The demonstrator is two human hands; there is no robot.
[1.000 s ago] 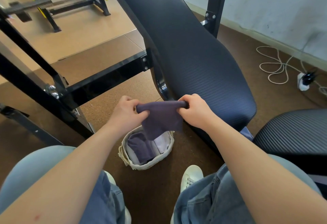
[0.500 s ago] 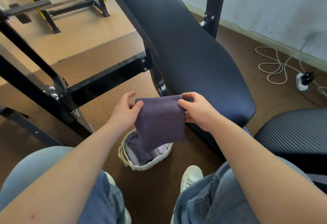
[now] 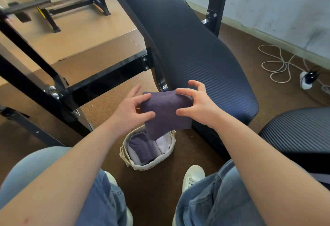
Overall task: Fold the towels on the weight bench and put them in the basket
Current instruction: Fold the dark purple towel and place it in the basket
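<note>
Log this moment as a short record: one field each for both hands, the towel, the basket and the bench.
left hand: pinches the towel's left edge
right hand: pinches the towel's right edge
towel: purple, folded, held in the air over the basket
basket: under the towel; holds folded towels, purple and white
bench: dark ribbed pad, behind the hands

- The folded purple towel covers the far rim of the basket and part of the stacked towels inside; their number cannot be told.
- The bench backrest runs off the top edge, and the seat pad off the right.
- The left shoe is mostly hidden under the jeans leg.
- Details of the power strip are too small to tell.
</note>
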